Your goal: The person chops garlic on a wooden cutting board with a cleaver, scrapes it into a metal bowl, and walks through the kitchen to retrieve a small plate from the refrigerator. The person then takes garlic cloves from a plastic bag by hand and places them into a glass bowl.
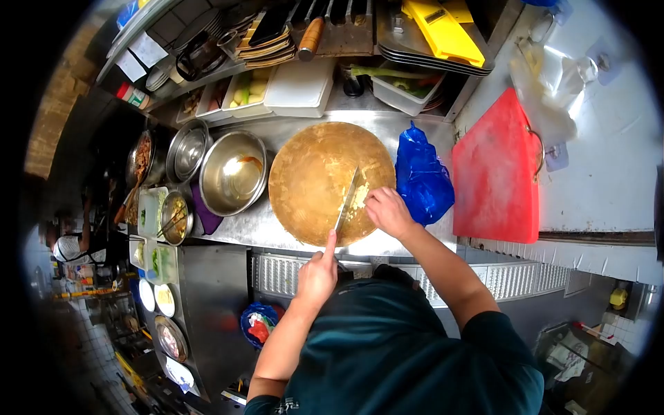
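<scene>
My left hand (317, 278) is closed around the handle of a kitchen knife (347, 198), its index finger stretched along the top. The blade lies over a round wooden chopping board (304, 166), pointing away from me. Right of the blade, small chopped pale yellow food pieces (359, 196) are scattered; their kind is too small to tell. My right hand (389, 211) rests at the board's right edge with curled fingers closed on some of these pieces, close beside the blade. A blue plastic bag (423, 176) lies just right of the board, near my right hand.
Metal bowls (234, 173) stand left of the board. A red cutting board (498, 169) leans at the right. Behind are white containers (299, 86), a wooden-handled tool (312, 38) and a yellow slicer (445, 31) on a shelf. Another person (69, 247) is at far left.
</scene>
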Demonstrator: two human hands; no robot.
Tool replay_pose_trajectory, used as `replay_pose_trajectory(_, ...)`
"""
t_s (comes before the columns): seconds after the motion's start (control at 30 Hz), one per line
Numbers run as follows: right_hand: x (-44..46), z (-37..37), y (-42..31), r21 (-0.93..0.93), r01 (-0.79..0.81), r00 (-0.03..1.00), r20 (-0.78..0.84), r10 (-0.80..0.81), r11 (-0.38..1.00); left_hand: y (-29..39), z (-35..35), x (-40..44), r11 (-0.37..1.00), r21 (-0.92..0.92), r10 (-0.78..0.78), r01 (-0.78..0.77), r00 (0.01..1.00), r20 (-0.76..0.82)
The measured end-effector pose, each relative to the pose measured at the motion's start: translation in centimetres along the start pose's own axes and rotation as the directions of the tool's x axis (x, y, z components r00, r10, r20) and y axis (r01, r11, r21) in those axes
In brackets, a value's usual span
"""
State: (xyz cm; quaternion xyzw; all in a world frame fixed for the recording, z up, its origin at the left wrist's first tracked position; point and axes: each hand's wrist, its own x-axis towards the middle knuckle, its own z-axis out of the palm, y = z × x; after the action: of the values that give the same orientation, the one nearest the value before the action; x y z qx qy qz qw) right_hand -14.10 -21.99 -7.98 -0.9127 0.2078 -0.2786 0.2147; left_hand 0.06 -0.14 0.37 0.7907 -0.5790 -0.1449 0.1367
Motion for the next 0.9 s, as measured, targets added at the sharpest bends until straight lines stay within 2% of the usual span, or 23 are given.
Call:
replay_pose_trajectory(0.17, 0.2, 1.1, 1.0, 0.043, 0.04, 0.999, -0.009, -0.04, 0.998, 0.1, -0.4, -0.4, 0.998, -0.066, 0.015, -0.018, 0.999, -0.042)
replay_pose_trajectory(0.27, 0.1, 1.0, 1.1, 0.02, 0.055, 0.998, -0.012, -0.055, 0.998, 0.6, -0.3, -0.4, 0.999, -0.018, 0.047, -0.047, 0.998, -0.029)
replay_pose_trajectory(0.37, -0.7, -0.3, 0.6, 0.022, -0.001, 1.0, -0.024, 0.002, 1.0, 0.4, 0.5, 0.2, 0.999, 0.004, 0.037, -0.037, 0.998, 0.057)
replay_pose_trajectory(0.67, -0.8, -0.3, 0.4, 0.019, 0.026, 0.999, -0.041, -0.026, 0.999, 0.3, 0.3, -0.1, 0.999, -0.026, 0.045, -0.045, 0.999, 0.005)
replay_pose_trajectory(0.77, -0.4, 0.1, 0.4, -0.02, 0.023, 1.0, -0.02, -0.023, 1.0, 0.1, 0.3, 0.2, 0.999, -0.007, 0.035, -0.034, 0.999, 0.033)
replay_pose_trajectory(0.9, -0.1, 1.0, 0.4, 0.027, 0.033, 0.999, -0.018, -0.033, 0.999, 0.1, 0.0, -0.2, 1.0, 0.002, 0.003, -0.003, 1.0, 0.006)
